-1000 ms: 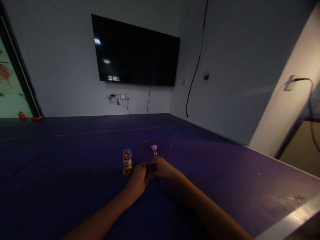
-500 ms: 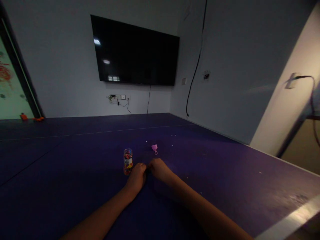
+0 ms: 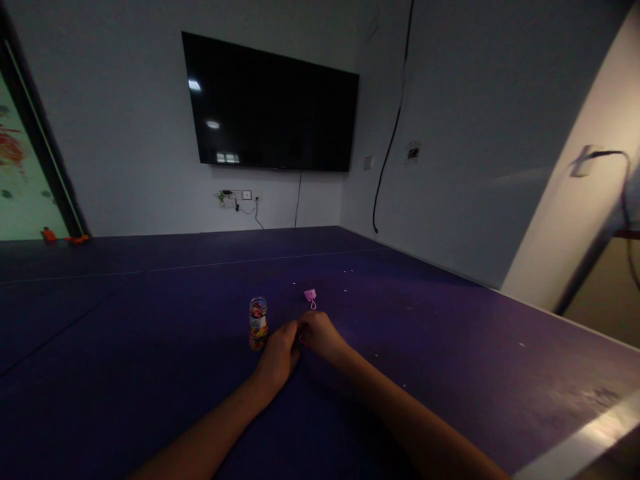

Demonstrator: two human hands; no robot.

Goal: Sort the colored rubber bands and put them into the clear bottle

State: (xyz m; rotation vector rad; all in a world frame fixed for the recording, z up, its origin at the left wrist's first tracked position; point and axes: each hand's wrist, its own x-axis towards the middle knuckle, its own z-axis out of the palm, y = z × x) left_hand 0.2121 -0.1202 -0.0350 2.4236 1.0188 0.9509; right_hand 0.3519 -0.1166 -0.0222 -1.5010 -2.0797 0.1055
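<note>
My left hand (image 3: 281, 350) and my right hand (image 3: 320, 333) meet in front of me, fingertips together and closed. Something small sits between them, mostly hidden; a thin pinkish edge shows under the right fingers, too small to name. Just left of my left hand stands a clear jar (image 3: 258, 325), upright, without a lid on top and filled with small multicoloured pieces. Beyond my right hand lies a small pink object with a loop (image 3: 311, 295), apart from both hands.
The purple mat (image 3: 150, 327) spreads all around, with several tiny white scraps on it. A television (image 3: 275, 107) hangs on the far wall above sockets and cables. A black cable (image 3: 387, 157) runs down the right wall. Orange objects (image 3: 77, 239) lie at the far left.
My right hand has rolled and lifted slightly, its fingers now higher against the left. A bit of pinkish edge has come into sight between the hands. The jar and pink object stay put.
</note>
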